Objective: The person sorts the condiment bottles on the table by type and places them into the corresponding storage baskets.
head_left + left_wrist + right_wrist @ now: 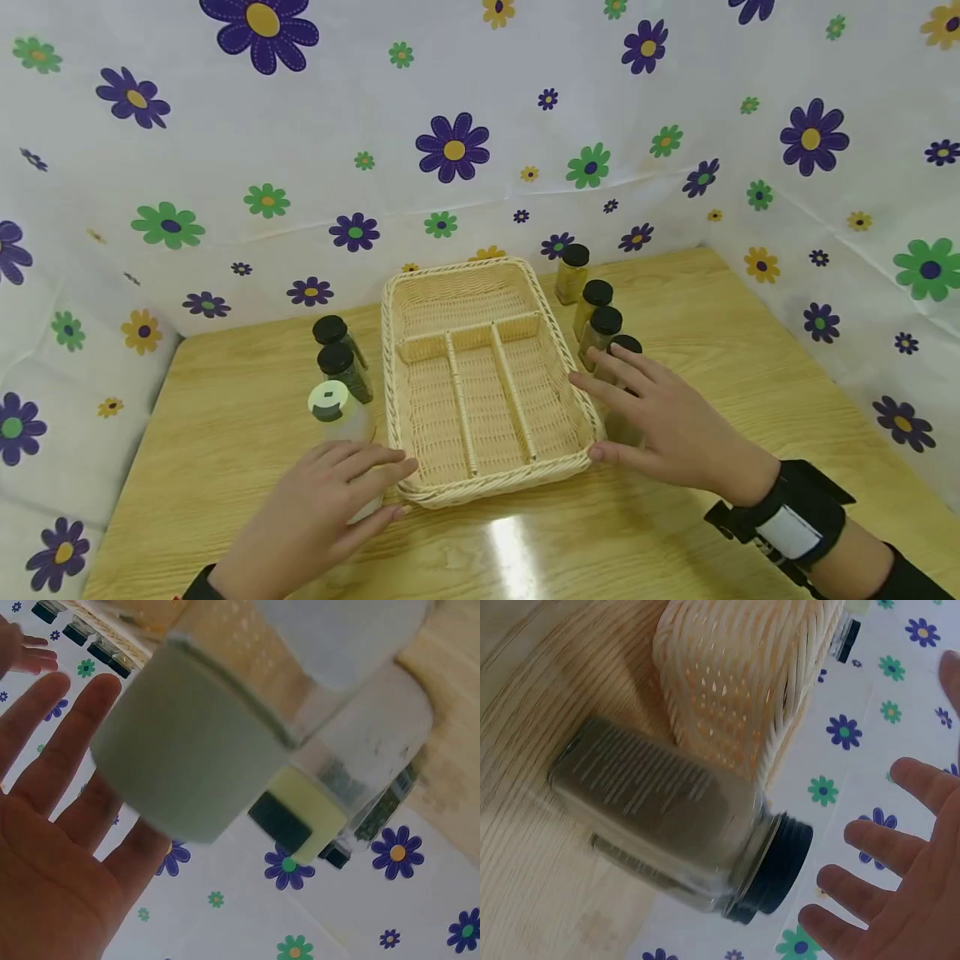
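The wicker basket [510,480] is set on the counter [240,400] between the left grip [322,504] and the right grip [667,417], both held with fingers apart; whether its rim is touched cannot be told. Just beside the left grip, a grey-green-lidded jar [187,742] is stood, with three more jars [336,358] lined up beyond. Beyond the right grip, black-capped jars [606,320] are set in a row, the nearest partly hidden by that grip.

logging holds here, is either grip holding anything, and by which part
Nothing is held: the left grip and right grip, both uncurled, flank the rectangular beige wicker basket.
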Demonstrator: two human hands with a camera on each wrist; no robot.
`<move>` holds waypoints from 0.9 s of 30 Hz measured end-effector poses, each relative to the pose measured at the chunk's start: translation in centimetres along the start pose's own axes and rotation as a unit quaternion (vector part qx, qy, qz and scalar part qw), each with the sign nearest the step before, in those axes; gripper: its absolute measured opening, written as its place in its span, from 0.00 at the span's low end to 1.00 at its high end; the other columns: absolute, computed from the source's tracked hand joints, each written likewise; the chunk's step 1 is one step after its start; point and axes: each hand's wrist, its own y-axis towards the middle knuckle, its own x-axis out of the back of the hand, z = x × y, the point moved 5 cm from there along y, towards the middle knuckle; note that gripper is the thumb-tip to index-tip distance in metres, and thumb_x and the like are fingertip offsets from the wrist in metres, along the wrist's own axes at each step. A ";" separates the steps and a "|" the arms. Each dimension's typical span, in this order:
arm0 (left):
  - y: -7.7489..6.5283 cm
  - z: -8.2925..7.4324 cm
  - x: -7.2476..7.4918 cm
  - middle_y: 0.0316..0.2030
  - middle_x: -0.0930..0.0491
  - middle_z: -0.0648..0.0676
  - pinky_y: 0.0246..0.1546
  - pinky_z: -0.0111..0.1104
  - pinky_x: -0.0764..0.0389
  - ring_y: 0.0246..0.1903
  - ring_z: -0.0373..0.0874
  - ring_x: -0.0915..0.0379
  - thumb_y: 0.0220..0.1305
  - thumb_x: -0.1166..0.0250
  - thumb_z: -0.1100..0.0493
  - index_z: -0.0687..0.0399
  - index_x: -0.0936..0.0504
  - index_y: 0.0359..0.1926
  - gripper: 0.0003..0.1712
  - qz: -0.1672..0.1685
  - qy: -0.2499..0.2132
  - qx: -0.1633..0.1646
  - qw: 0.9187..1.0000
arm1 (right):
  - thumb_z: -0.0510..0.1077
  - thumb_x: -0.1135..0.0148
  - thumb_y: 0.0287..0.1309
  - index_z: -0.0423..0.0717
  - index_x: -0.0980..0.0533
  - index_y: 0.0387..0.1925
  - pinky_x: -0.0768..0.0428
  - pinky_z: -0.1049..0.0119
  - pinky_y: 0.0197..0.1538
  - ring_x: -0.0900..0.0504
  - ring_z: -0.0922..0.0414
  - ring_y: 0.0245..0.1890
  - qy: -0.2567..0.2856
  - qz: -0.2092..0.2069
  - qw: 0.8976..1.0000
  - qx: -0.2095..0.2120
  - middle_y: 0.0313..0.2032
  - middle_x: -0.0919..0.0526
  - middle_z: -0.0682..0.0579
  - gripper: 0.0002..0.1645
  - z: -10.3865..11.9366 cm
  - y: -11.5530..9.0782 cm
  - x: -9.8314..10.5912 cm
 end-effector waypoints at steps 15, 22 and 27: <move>-0.6 0.1 -2.6 0.44 0.22 0.39 0.46 0.48 0.30 0.44 0.38 0.29 0.50 0.32 0.53 0.34 0.22 0.50 0.23 -0.056 -0.011 -0.018 0.998 | 0.66 0.44 0.55 0.60 0.31 0.59 0.24 0.53 0.45 0.30 0.53 0.49 -0.003 0.017 0.998 -0.059 0.49 0.26 0.55 0.32 -4.2 -2.7 0.4; -0.6 0.1 -3.0 0.42 0.22 0.39 0.46 0.46 0.30 0.43 0.38 0.30 0.54 0.35 0.50 0.33 0.21 0.45 0.16 -0.062 -0.009 -0.014 0.998 | 0.63 0.40 0.53 0.60 0.32 0.61 0.23 0.64 0.33 0.27 0.62 0.38 0.009 0.050 0.995 -0.085 0.44 0.25 0.57 0.34 -4.7 -3.3 -0.1; -0.4 0.1 -3.2 0.42 0.23 0.37 0.46 0.46 0.31 0.43 0.37 0.30 0.55 0.36 0.47 0.33 0.20 0.44 0.13 -0.068 -0.015 -0.010 0.998 | 0.64 0.40 0.53 0.61 0.34 0.61 0.28 0.70 0.25 0.30 0.67 0.26 0.007 0.064 0.993 -0.100 0.44 0.25 0.59 0.35 -5.0 -3.4 -0.9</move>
